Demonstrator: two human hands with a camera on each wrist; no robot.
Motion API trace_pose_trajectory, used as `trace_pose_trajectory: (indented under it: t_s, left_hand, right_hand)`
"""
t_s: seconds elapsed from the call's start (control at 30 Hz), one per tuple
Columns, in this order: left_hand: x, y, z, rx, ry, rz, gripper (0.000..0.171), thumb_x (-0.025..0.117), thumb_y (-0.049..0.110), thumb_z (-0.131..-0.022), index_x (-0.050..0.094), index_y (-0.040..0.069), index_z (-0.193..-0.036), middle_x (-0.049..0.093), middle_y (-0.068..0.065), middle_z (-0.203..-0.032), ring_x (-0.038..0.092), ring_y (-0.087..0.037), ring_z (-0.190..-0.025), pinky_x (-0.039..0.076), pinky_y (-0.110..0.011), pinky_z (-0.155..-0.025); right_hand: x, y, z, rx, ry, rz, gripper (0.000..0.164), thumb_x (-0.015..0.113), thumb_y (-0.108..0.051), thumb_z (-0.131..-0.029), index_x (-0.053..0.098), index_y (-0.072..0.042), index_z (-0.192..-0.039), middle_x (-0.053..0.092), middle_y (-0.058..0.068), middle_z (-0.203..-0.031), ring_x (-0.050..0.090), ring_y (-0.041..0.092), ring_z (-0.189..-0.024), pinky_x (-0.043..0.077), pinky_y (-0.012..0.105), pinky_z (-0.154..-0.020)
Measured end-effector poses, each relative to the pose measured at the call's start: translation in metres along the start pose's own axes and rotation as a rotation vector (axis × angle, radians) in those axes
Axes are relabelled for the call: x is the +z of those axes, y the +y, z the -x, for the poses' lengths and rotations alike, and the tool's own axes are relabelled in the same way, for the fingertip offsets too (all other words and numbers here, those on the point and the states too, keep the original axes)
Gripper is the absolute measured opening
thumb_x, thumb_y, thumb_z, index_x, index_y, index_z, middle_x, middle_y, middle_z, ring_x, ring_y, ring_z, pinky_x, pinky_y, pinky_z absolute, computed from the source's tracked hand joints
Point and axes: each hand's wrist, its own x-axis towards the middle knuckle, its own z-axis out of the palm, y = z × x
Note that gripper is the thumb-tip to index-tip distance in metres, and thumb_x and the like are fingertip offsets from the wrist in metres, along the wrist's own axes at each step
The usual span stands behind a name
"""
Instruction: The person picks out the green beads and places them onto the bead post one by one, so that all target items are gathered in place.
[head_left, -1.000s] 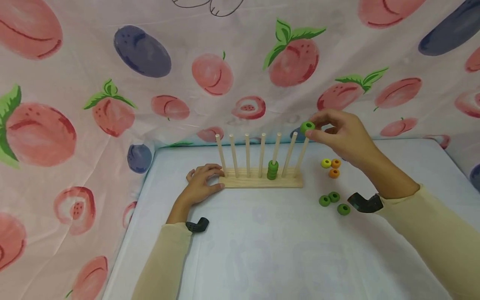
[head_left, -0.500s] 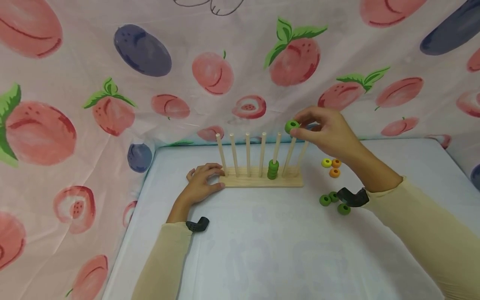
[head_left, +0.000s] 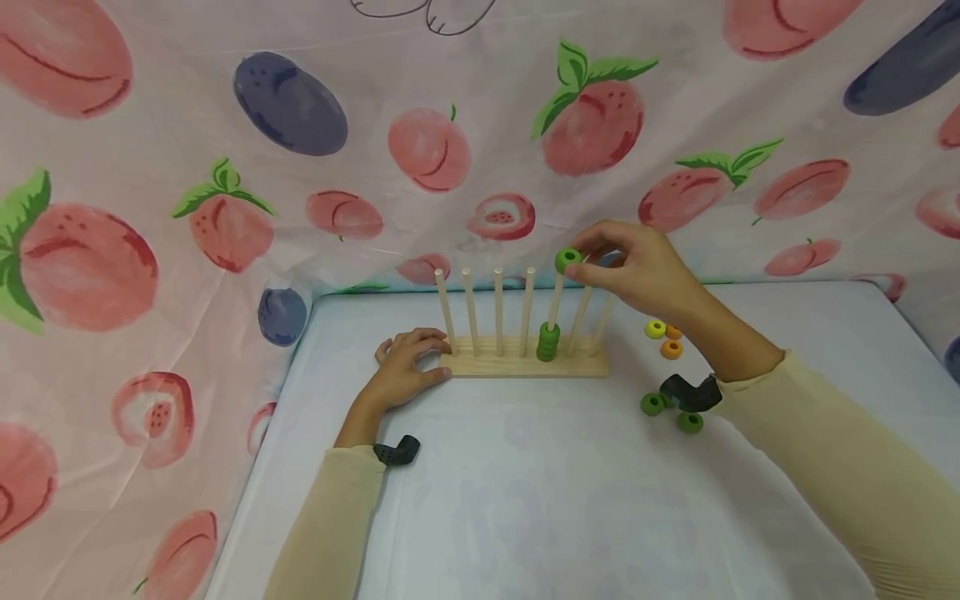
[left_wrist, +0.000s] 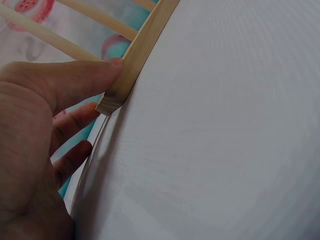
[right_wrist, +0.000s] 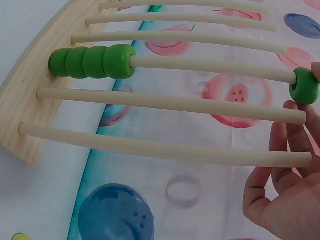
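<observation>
A wooden peg stand with several upright pegs is on the white table. My left hand holds its left end, with the thumb on the front edge of the base in the left wrist view. Between thumb and fingertips, my right hand pinches a green bead at the top of the third peg from the right. In the right wrist view this bead sits right at the peg's tip. Lower on that same peg is a stack of several green beads, down against the base.
Right of the stand lie a yellow bead and two orange beads, one partly behind my right arm. Nearer are loose green beads, partly covered by the black wrist camera. A fruit-print cloth hangs behind the table.
My right hand has carried the green bead leftward, from above the rightmost peg to the top of the peg with the green stack. My left hand has stayed on the stand.
</observation>
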Motion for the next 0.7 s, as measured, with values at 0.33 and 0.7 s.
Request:
trace_pose_trajectory:
  t_s: [0.33,0.7]
  left_hand:
    - [-0.0005,0.001,0.0009,0.006,0.007,0.005,0.031,0.079,0.031,-0.09,0.072,0.023,-0.119,0.056,0.001,-0.144,0.04,-0.031,-0.139,-0.002,-0.066,-0.114]
    - [-0.001,-0.0001,0.0002,0.014,-0.003,0.001,0.033,0.078,0.035,-0.091,0.072,0.023,-0.121,0.055,0.001,-0.145,0.039,-0.03,-0.14,-0.002,-0.065,-0.116]
  right_hand:
    - [0.0048,-0.0015,-0.0031,-0.02,-0.013,-0.017,0.027,0.077,-0.032,-0.092,0.073,-0.017,-0.114,0.069,0.0,-0.108,0.06,0.014,-0.1,0.051,0.027,-0.087]
    - [0.0081,0.0039,-0.0029,-0.016,-0.035,-0.015,0.024,0.077,-0.036,-0.092,0.073,-0.02,-0.11,0.069,-0.003,-0.104,0.06,0.011,-0.098,0.049,0.028,-0.085]
